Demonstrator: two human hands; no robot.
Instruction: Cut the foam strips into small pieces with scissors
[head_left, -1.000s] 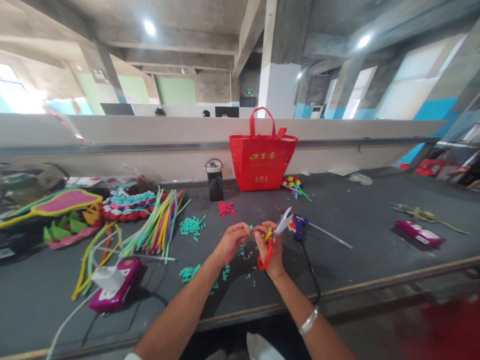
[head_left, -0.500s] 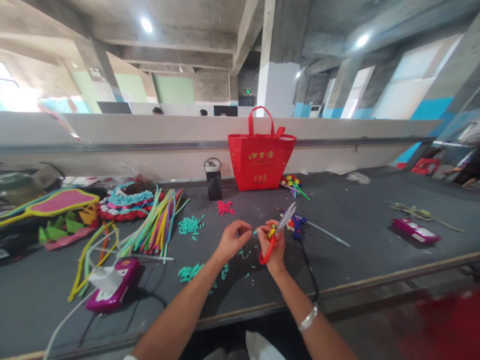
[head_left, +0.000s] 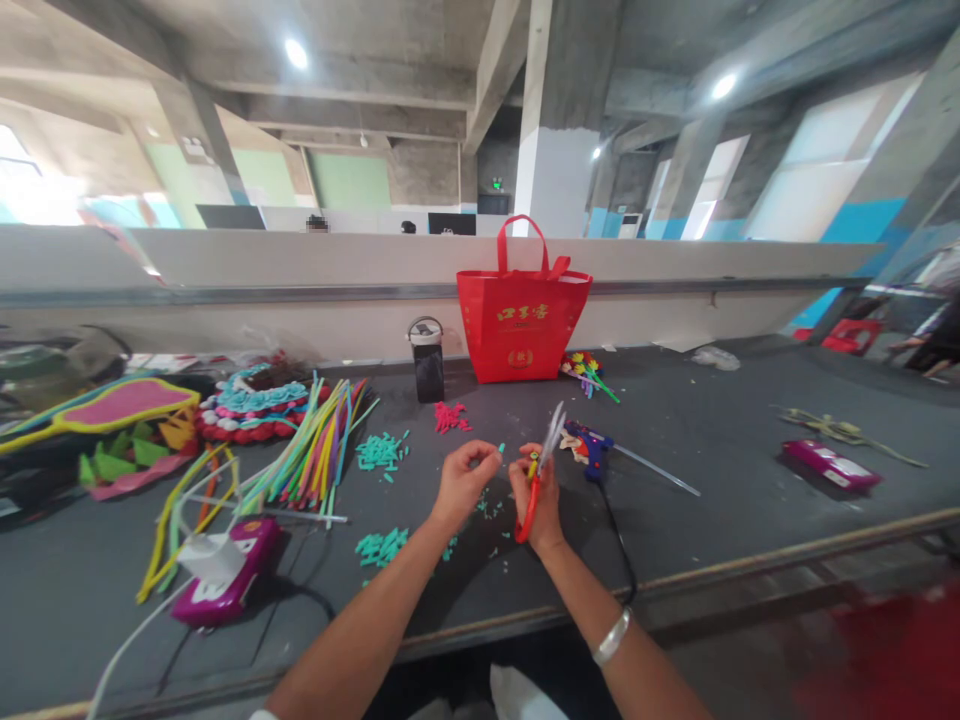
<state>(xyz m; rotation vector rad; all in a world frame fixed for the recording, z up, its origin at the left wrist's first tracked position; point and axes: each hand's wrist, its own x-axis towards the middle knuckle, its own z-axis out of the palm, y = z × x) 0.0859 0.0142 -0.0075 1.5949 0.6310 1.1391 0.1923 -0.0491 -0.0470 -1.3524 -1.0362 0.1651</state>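
Observation:
My left hand [head_left: 466,482] is closed in a pinch on a small teal piece [head_left: 501,449], whose tip shows between thumb and forefinger. In my right hand [head_left: 541,505] are red-handled scissors [head_left: 531,508], with the blades pointing up and away from me. A bit of yellow shows by its fingers, too small to name. Tiny teal scraps [head_left: 491,508] lie on the dark table under the hands. Left of them are two piles of cut teal pieces, one farther back [head_left: 381,452] and one nearer [head_left: 382,546]. Behind sits a small pile of pinkish-red pieces [head_left: 451,417].
A blue glue gun [head_left: 596,455] with a clear stick and cord lies at right. A red bag [head_left: 525,325] and black bottle [head_left: 428,368] stand behind. Colourful pipe cleaners [head_left: 322,445] and a purple power strip [head_left: 229,575] are at left; another purple strip [head_left: 831,466] lies far right.
The teal piece has gone from near the right fingers to the left fingertips. My right hand and the scissors have shifted slightly left, and the blades point more upright.

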